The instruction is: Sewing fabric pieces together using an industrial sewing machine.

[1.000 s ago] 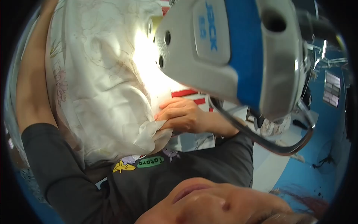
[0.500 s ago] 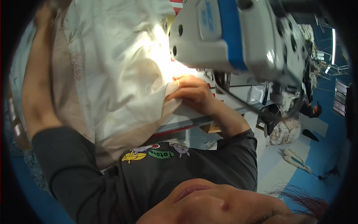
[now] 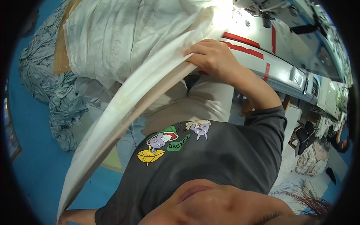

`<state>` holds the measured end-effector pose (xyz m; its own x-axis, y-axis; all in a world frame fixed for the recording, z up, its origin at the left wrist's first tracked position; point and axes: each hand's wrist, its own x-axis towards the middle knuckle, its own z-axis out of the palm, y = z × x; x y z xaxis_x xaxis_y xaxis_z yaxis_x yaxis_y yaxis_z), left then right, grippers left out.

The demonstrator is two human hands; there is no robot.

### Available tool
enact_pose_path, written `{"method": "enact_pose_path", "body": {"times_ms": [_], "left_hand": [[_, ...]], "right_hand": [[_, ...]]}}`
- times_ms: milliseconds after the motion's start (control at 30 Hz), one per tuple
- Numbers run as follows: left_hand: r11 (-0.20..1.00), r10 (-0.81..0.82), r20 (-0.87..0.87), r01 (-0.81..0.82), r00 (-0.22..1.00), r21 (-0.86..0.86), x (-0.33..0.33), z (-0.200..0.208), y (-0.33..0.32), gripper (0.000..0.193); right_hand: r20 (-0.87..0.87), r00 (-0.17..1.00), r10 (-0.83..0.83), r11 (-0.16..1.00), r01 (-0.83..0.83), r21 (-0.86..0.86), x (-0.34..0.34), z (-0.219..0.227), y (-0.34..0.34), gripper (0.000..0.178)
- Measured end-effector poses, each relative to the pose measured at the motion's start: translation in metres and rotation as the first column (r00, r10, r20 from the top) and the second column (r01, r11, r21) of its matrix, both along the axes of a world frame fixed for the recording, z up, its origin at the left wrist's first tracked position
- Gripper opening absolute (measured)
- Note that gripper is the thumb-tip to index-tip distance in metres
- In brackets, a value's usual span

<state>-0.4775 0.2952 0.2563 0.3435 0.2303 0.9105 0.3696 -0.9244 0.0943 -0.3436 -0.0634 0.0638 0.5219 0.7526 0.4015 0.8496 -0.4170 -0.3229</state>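
A long white cloth (image 3: 123, 93) with a beige edge is stretched taut in a diagonal across my front. My right hand (image 3: 212, 58) pinches its upper part beside the brightly lit work surface. Far out at the lower left, my left hand (image 3: 64, 217) grips the other end of the cloth; the picture's dark rim partly hides its fingers. Past the right hand, the cloth runs up into the glare under a sewing machine (image 3: 262, 11), of which only metal parts show at the top edge.
Red tape strips (image 3: 242, 47) mark the pale machine table (image 3: 281, 62). A pile of folded white cloth (image 3: 108, 41) lies on the upper left, with grey-blue fabric (image 3: 41, 56) heaped beside it over the blue floor (image 3: 30, 123). A person (image 3: 339, 140) is at the far right.
My left hand has swung from the upper left down to the lower left, drawing the cloth taut. The right hand still holds cloth. The view has shifted, leaving the machine's head mostly out of sight.
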Motion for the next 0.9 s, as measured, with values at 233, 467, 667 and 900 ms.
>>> {"method": "enact_pose_path", "body": {"times_ms": [233, 467, 667, 900], "left_hand": [[0.902, 0.033, 0.028, -0.017, 0.999, -0.431, -0.076, -0.061, 0.31, 0.034], [0.432, -0.894, -0.306, 0.814, 0.329, -0.388, 0.207, -0.247, -0.061, 0.016], [0.616, -0.778, -0.444, 0.675, 0.444, -0.405, 0.331, -0.27, -0.11, 0.022], [0.71, -0.704, -0.427, 0.588, 0.568, -0.387, 0.431, -0.291, -0.09, 0.032]], "right_hand": [[-0.078, 0.996, 0.033, 0.996, -0.027, 0.085, -0.127, -0.013, -0.014, 0.01], [-0.351, 0.933, -0.078, 0.983, 0.13, 0.127, -0.177, -0.087, -0.019, 0.017], [-0.351, 0.934, -0.069, 0.971, 0.143, 0.191, -0.143, -0.075, -0.037, 0.013], [-0.345, 0.938, -0.017, 0.962, 0.109, 0.25, -0.1, -0.068, -0.058, 0.016]]}}
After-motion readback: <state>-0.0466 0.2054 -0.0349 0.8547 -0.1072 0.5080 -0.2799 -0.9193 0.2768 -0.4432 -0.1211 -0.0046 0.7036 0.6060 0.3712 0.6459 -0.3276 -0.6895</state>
